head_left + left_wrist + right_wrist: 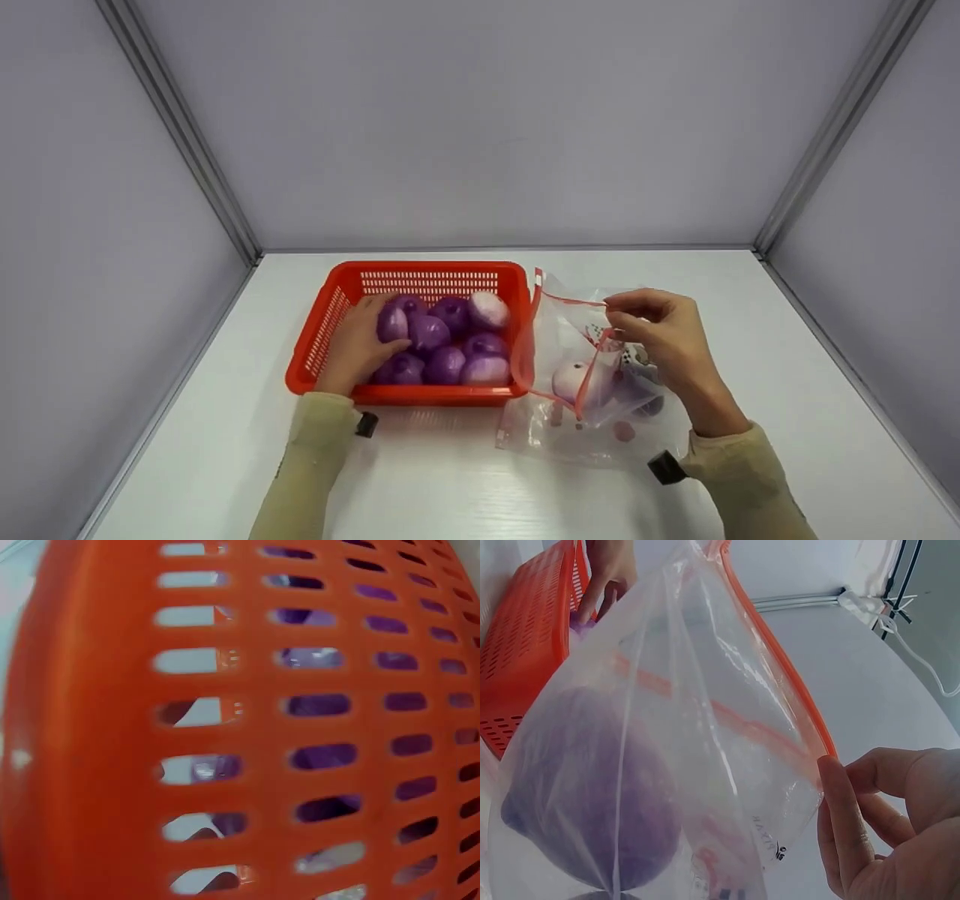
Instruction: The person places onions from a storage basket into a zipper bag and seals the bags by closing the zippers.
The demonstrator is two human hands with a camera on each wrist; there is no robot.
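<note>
My left hand (354,346) reaches into a red plastic basket (442,395) of purple onions. Its fingers and thumb curl round an onion (393,324) at the left of the pile. The basket's slotted wall (255,735) hides that hand in the left wrist view. My right hand (671,337) pinches the red zip edge of a clear zip bag (555,330) and holds its mouth spread, facing the basket. Inside the bag sit a pale onion (571,381) and a darker purple one. In the right wrist view, a purple onion (592,787) shows through the film.
Beneath the bag, more clear printed plastic (540,435) lies flat on the white table (450,480). The basket stands immediately left of the bag's mouth. Grey-white panels (495,135) enclose the back and both sides.
</note>
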